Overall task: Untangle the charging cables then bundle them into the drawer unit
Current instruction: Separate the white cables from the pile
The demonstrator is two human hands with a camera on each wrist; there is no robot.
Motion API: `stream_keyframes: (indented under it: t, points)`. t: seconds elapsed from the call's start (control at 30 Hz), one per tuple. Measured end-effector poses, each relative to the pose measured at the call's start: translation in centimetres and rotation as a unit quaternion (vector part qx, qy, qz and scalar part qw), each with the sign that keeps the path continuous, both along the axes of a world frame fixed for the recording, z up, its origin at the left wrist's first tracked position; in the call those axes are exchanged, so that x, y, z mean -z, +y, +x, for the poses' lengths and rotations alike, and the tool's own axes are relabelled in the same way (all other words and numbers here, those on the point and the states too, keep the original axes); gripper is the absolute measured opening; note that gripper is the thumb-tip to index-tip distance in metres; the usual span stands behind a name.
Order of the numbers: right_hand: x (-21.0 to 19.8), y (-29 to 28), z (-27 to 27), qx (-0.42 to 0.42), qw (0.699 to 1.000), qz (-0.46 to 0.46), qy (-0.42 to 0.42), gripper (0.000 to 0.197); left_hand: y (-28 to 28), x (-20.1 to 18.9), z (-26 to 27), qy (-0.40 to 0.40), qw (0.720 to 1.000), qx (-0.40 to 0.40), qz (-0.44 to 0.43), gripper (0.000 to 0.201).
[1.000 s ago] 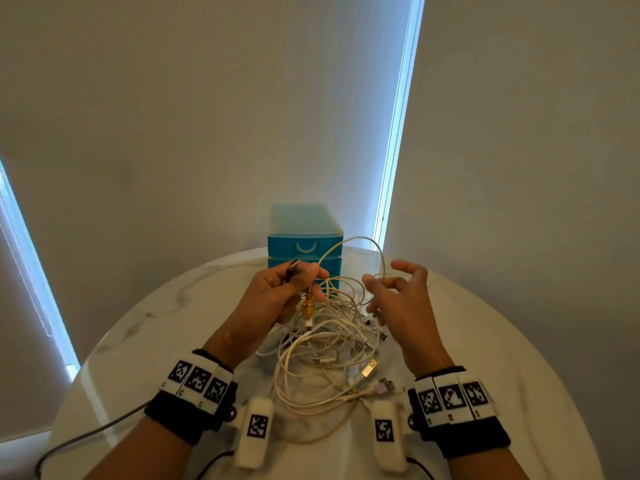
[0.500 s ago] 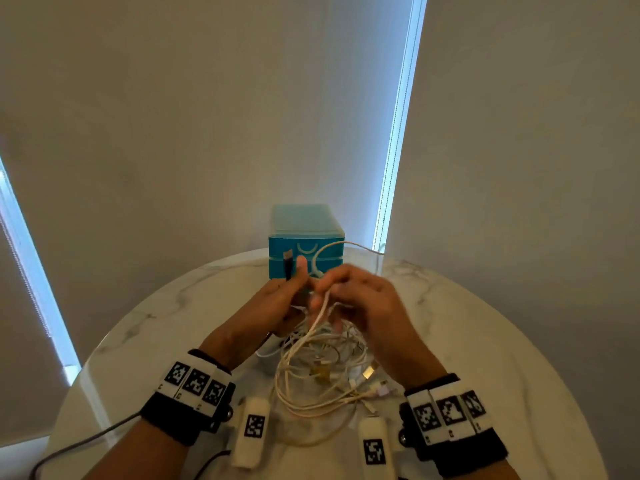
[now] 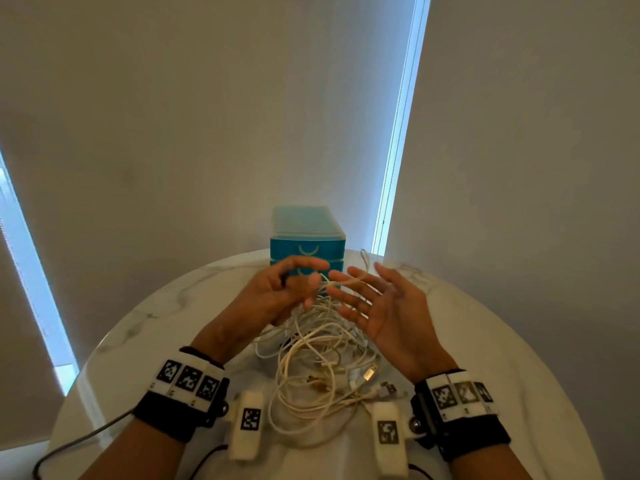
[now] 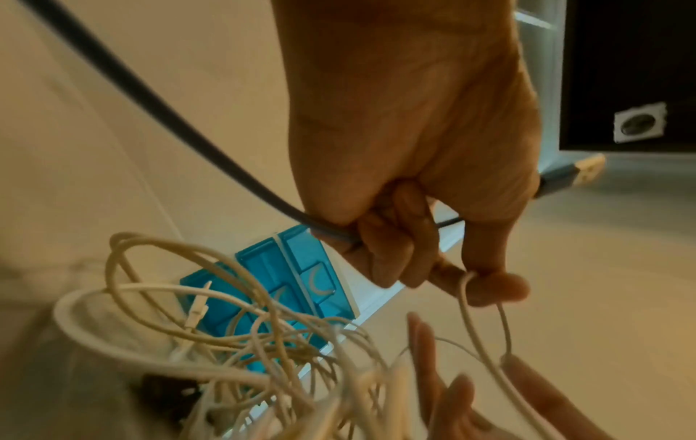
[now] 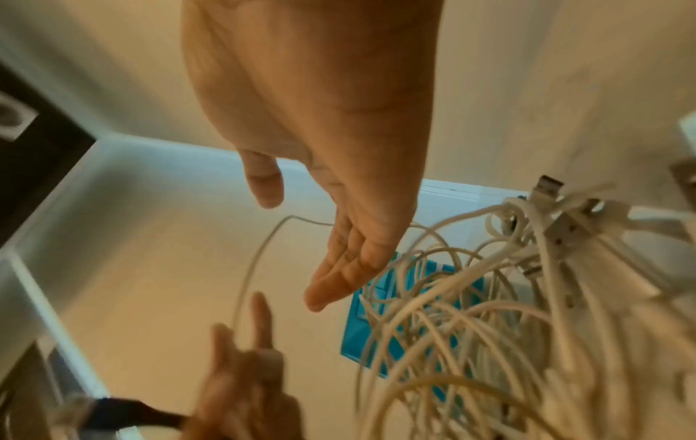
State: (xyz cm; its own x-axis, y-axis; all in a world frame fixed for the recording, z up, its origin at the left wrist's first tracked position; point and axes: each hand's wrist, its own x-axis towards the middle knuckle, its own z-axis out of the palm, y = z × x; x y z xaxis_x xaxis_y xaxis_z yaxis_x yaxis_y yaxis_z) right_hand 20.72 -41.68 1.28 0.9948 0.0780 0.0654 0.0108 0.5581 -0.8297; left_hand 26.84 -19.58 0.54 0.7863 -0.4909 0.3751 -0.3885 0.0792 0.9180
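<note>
A tangle of white charging cables (image 3: 322,362) lies on the round marble table (image 3: 491,358) between my wrists. My left hand (image 3: 294,289) is raised over it, fingers curled round a dark cable (image 4: 180,125) with a gold USB plug (image 4: 587,169), thumb and forefinger pinching a thin white cable loop (image 4: 485,321). My right hand (image 3: 374,299) hovers beside it with straight spread fingers (image 5: 339,274), holding nothing; a white strand (image 3: 346,280) runs across its fingertips. The blue drawer unit (image 3: 306,237) stands behind the hands, drawers closed.
Window blinds and a wall rise behind the table. A dark lead (image 3: 79,441) trails off the table's left edge. Loose USB plugs (image 3: 369,374) stick out of the pile near my right wrist. Bare marble lies to the left and right of the pile.
The hands had come together over the pile; now my right hand has let go, opened flat and drawn back to the right. My left hand keeps its hold.
</note>
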Motion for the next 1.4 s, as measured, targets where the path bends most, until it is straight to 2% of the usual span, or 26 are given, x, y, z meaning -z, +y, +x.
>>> stream_keyframes:
  t: [0.07,0.13,0.2,0.27,0.33,0.43,0.53,0.6,0.67,0.77,0.83,0.87,0.93,1.0,1.13,1.23,1.33,1.4]
  points:
    - [-0.3,-1.2,0.0,0.005,0.996,0.094,-0.007,0.052,-0.6,0.6,0.0,-0.016,0.993,0.04,0.111,0.018]
    - [-0.6,-2.0,0.2,0.036,0.989,0.14,-0.02,0.048,-0.8,1.3,0.2,-0.018,0.977,0.099,0.189,0.021]
    - [-0.6,-2.2,0.5,0.057,0.988,0.138,-0.037,0.037,-0.9,1.2,0.2,-0.019,0.975,0.099,0.198,0.023]
    - [-0.8,-1.4,0.4,0.052,0.995,0.072,-0.051,0.033,-1.0,0.3,-0.5,0.0,0.983,0.025,0.179,0.027]
    - [-0.8,0.0,-0.1,0.012,0.996,-0.058,-0.063,0.033,-1.2,0.1,-0.7,0.056,0.989,-0.032,0.132,0.052]
    - [-0.4,2.4,-1.0,-0.112,0.96,-0.248,-0.073,0.03,-1.1,0.6,-0.2,0.143,0.989,-0.03,0.038,0.072]
    - [0.5,3.7,-1.4,-0.184,0.907,-0.368,-0.088,0.029,-1.0,0.2,-0.3,0.152,0.988,-0.012,0.012,0.065]
    - [0.6,3.9,-1.3,-0.176,0.904,-0.382,-0.077,0.035,-0.8,0.2,-0.1,0.13,0.991,-0.003,-0.022,0.052]
    - [0.3,3.5,-1.1,-0.138,0.932,-0.331,-0.048,0.044,-0.4,0.2,0.0,0.11,0.992,0.01,-0.055,0.045]
    - [-0.3,1.8,-0.5,-0.05,0.991,-0.126,0.009,0.047,-0.2,-0.1,-0.5,0.092,0.993,0.019,-0.071,0.024]
    - [-0.5,0.5,-0.4,-0.024,0.999,0.009,0.036,0.052,-0.7,-0.2,-0.7,0.063,0.998,0.008,-0.012,0.023]
    - [-0.6,0.1,-0.4,-0.019,0.998,0.036,0.04,0.052,-0.8,-0.3,-0.9,0.041,0.999,0.017,0.02,0.025]
    - [-0.5,-0.2,-0.2,0.001,0.999,0.011,0.035,0.044,-0.9,-0.2,-1.2,0.01,0.996,0.049,0.076,0.029]
    - [-0.2,0.1,0.2,0.037,0.998,-0.031,0.034,0.033,-0.8,-0.3,-1.5,0.016,0.993,0.061,0.102,0.027]
    - [-0.3,0.5,0.2,0.092,0.992,-0.087,0.007,0.022,-1.3,-0.7,-1.8,0.082,0.993,-0.004,0.084,0.055]
    - [-1.3,0.0,-0.3,0.098,0.994,-0.029,-0.045,0.02,-1.6,-0.1,-0.7,0.118,0.99,-0.049,0.059,0.064]
    - [-2.5,-0.7,-0.9,0.054,0.991,0.078,-0.095,0.02,-1.4,0.1,-0.3,0.167,0.983,-0.07,0.012,0.056]
    - [-2.6,-1.0,-0.9,0.053,0.993,0.046,-0.093,0.02,-1.4,0.2,-0.2,0.187,0.98,-0.065,-0.017,0.047]
